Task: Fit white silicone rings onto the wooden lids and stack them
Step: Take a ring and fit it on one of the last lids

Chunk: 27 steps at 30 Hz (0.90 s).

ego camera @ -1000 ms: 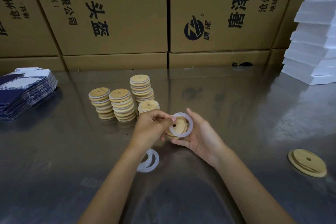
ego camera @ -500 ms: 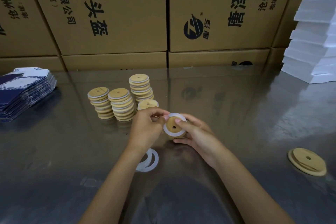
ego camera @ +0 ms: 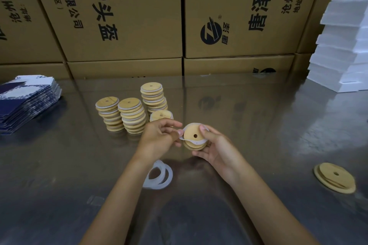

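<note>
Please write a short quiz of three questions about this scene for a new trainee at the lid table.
1. True or false: the white silicone ring already sits evenly all around the wooden lid held in the hands.
2. Which hand cradles the lid from below? A) left hand B) right hand C) neither
3. Fill in: the spare rings lie on the table under the ____ forearm.

Key
1. False: it is only partly on, and the left hand pinches its edge.
2. B.
3. Left.
</note>
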Available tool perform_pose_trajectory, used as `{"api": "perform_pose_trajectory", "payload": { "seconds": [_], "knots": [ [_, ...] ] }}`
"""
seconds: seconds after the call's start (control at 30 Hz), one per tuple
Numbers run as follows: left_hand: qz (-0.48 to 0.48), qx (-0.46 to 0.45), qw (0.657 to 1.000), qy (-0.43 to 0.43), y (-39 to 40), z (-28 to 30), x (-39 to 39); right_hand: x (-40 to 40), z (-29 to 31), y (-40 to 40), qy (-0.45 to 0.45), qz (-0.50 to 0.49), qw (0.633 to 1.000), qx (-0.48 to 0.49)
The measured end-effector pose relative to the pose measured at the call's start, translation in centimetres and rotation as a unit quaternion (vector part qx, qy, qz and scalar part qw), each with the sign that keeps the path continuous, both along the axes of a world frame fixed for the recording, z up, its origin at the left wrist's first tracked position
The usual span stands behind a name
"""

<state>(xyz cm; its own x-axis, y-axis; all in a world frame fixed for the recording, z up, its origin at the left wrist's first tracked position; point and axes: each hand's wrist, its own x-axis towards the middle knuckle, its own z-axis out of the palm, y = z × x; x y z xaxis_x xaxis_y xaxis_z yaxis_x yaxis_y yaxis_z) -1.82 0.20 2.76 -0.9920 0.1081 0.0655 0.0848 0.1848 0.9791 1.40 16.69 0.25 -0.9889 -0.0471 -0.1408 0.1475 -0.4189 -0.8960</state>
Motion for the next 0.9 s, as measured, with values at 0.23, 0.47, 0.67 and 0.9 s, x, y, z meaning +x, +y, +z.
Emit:
{"api": "perform_pose_trajectory", "payload": {
  "seconds": [0.23, 0.47, 0.67, 0.9],
  "knots": [
    [0.002, 0.037, 0.999, 0.002, 1.1, -0.6, 0.5, 0.0, 0.0, 0.2, -0.004, -0.018, 0.999, -0.03],
    [0.031, 0.091, 0.994, -0.048, 2.5, -0.9, 1.1, 0.1, 0.3, 0.3, 0.034, -0.023, 0.999, -0.016],
    [0.057, 0.11, 0.992, -0.013, 2.4, -1.0, 0.9, 0.1, 0.5, 0.2, 0.047, -0.038, 0.996, 0.061],
    [0.036, -0.016, 0.995, 0.094, 2.4, -1.5, 0.8, 0.1, 0.0, 0.4, 0.095, -0.055, 0.973, 0.205]
  ]
}}
